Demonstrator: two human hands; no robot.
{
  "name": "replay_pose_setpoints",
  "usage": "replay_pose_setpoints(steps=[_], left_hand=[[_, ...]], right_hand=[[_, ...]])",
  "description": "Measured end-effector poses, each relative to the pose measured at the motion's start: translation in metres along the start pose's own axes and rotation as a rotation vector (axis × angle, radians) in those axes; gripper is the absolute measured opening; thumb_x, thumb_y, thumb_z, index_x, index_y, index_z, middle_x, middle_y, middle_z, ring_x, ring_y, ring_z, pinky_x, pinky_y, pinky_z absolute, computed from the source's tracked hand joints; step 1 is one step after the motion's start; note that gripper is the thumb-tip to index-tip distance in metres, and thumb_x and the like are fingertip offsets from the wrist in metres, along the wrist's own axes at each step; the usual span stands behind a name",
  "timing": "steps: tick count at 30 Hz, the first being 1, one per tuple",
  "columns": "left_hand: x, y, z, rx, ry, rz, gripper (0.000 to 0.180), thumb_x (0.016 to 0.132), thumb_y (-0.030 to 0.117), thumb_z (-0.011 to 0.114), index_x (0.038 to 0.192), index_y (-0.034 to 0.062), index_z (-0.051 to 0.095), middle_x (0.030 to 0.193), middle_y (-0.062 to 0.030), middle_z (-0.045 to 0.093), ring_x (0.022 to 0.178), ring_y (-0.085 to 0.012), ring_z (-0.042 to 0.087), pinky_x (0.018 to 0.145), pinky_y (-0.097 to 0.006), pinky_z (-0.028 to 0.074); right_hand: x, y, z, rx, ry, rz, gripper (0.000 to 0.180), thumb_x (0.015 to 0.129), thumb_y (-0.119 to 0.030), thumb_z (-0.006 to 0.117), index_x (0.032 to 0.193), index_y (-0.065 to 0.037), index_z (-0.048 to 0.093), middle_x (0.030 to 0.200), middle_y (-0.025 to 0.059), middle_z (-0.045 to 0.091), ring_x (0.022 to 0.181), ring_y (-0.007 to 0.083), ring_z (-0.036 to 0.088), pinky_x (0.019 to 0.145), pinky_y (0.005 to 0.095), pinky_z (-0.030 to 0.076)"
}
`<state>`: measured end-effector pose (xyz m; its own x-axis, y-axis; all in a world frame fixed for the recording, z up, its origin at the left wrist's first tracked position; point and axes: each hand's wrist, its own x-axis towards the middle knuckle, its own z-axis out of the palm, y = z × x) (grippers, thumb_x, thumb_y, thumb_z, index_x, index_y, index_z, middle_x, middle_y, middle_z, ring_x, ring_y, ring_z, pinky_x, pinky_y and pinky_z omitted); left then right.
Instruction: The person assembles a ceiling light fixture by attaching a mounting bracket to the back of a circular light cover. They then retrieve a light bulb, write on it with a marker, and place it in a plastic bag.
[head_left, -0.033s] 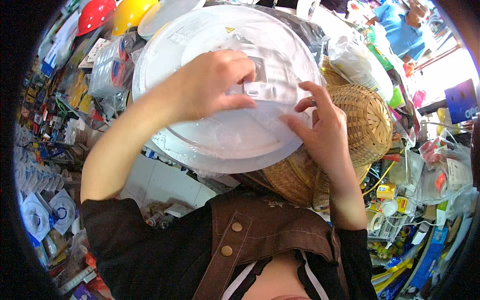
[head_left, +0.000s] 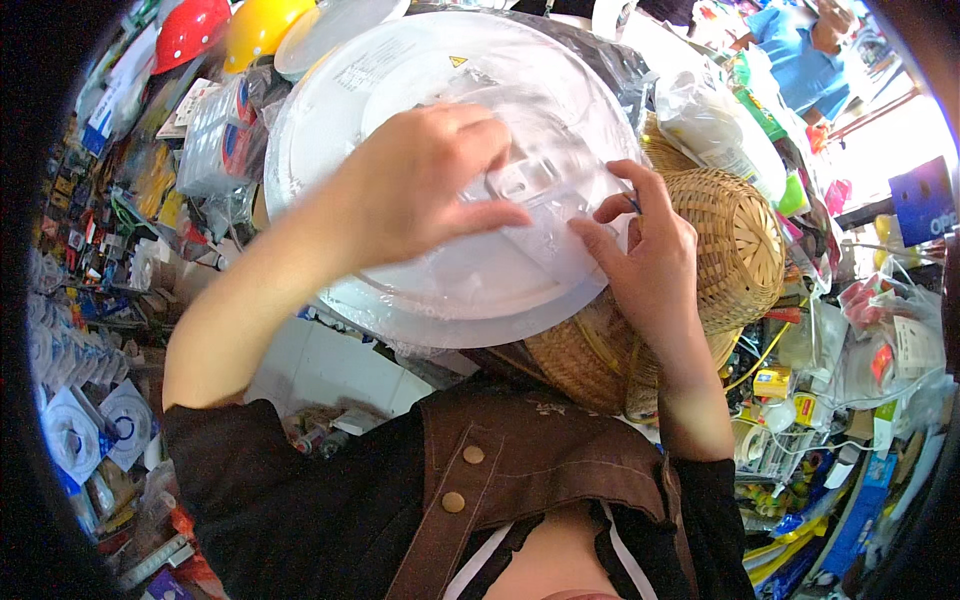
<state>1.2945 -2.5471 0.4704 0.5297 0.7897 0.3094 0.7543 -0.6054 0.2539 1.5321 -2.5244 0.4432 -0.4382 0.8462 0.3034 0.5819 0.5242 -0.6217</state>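
Observation:
A large round white disc, which looks like a ceiling lamp (head_left: 330, 150), lies in clear plastic film in front of me. A yellow warning triangle marks its far part. My left hand (head_left: 440, 180) is over its middle, fingers curled, with the thumb stretched out apart from them. A small clear plastic piece (head_left: 515, 183) shows beside that thumb, in or under the film. At the disc's right edge is my right hand (head_left: 645, 230), its thumb and index finger apart in a loose curve. Whether either hand touches the film is hard to make out.
Woven straw hats or baskets (head_left: 735, 245) sit under and right of the disc. Red (head_left: 190, 35) and yellow (head_left: 262, 30) helmets are at the far left. Packed goods crowd both sides. A person in a blue shirt (head_left: 800, 60) is at the far right.
My left hand has shifted slightly right and toward me. The clear piece near its thumb has turned and moved a little. My right hand has barely moved.

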Motion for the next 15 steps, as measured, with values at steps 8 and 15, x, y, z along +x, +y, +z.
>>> replay_pose_setpoints(steps=[8, 15], left_hand=[[-0.002, 0.023, 0.008, 0.03, -0.027, 0.07, 0.051, 0.076, 0.038, 0.067, 0.108, 0.0003, 0.055, 0.113, -0.0187, 0.052, 0.1, -0.0347, 0.054, 0.089, -0.039, 0.045], [-0.009, -0.017, 0.009, 0.058, -0.013, 0.029, 0.058, 0.061, 0.03, 0.078, 0.107, 0.0051, 0.054, 0.117, -0.0161, 0.048, 0.108, -0.0324, 0.049, 0.094, -0.039, 0.041]], right_hand=[[0.012, 0.005, 0.016, -0.05, -0.018, -0.13, 0.032, 0.081, -0.013, 0.063, 0.109, -0.003, 0.053, 0.09, 0.0182, 0.062, 0.081, 0.0343, 0.062, 0.071, 0.0413, 0.049], [0.02, 0.007, 0.011, -0.069, 0.072, -0.163, 0.031, 0.081, -0.011, 0.061, 0.11, -0.004, 0.054, 0.098, 0.0178, 0.062, 0.089, 0.0356, 0.061, 0.075, 0.0411, 0.05]])
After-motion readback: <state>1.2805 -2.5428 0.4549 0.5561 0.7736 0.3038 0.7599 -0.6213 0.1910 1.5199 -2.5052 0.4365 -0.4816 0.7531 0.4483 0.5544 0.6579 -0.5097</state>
